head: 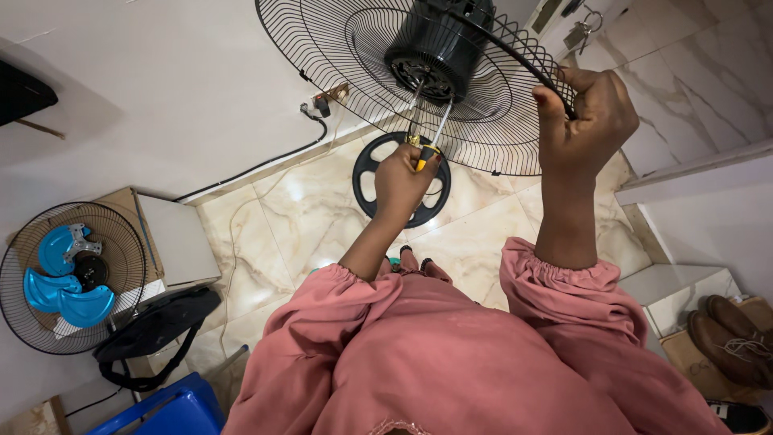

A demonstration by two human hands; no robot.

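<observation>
The left hand is closed around the yellow-and-black handle of a screwdriver, whose shaft runs up through the wires to the back of the black motor housing. The right hand is closed over the rim of the wire fan guard, fingers hooked through the outer ring, holding the fan head up at chest height against a pale wall.

Directly below the fan head, a black round base lies on the marble floor. Further to the left, a second fan guard with blue blades leans on a cardboard box, with a black bag and a blue crate beside it. A power cord runs along the foot of the wall, and brown shoes sit at the right.

The main risk, as I judge it, is the screwdriver tip slipping off its screw: the fan head is steadied by one hand only, so it could twist under pressure. A freed screw could drop to the floor, and the head itself could sag if the rim grip loosens.
</observation>
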